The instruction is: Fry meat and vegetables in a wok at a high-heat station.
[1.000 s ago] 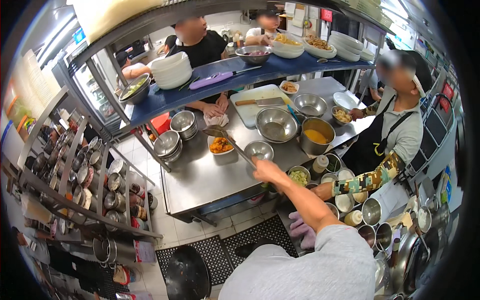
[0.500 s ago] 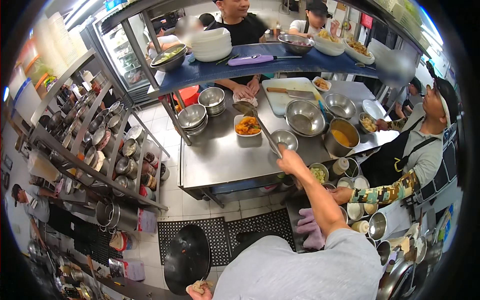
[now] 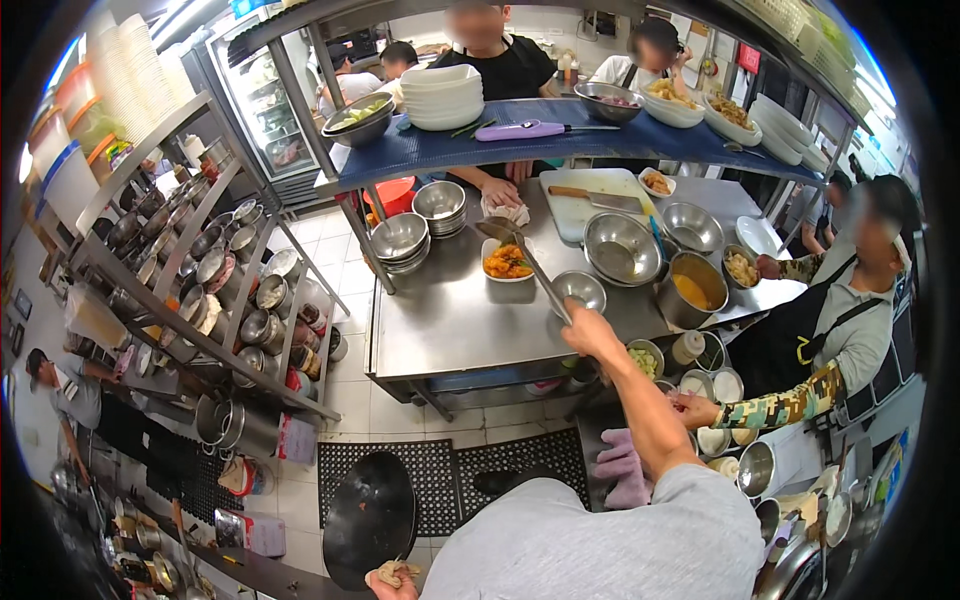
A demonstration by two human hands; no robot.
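My right hand (image 3: 590, 332) is closed around the handle of a long metal ladle (image 3: 541, 275). The ladle's bowl hovers at the back edge of a white bowl of orange food (image 3: 508, 262) on the steel counter; whether they touch I cannot tell. A small metal bowl (image 3: 579, 291) sits under the handle, close to my right hand. Low in the view, my left hand (image 3: 393, 584) grips a beige cloth (image 3: 392, 572) at the rim of a black wok (image 3: 368, 520). The wok hangs tilted above the floor mat, with only small food bits visible in it.
Across the steel counter (image 3: 440, 330), a person's hand (image 3: 500, 190) rests on a white cloth. A cutting board (image 3: 600, 200) holds a cleaver. At right, a co-worker in a camouflage sleeve (image 3: 790, 398) reaches among containers. A blue-matted shelf (image 3: 440, 160) overhangs the counter; a rack (image 3: 215, 340) stands left.
The view has shifted slightly, so the counter sits a little further right. My hands keep hold of the ladle and wok. The co-worker at right has lowered their head.
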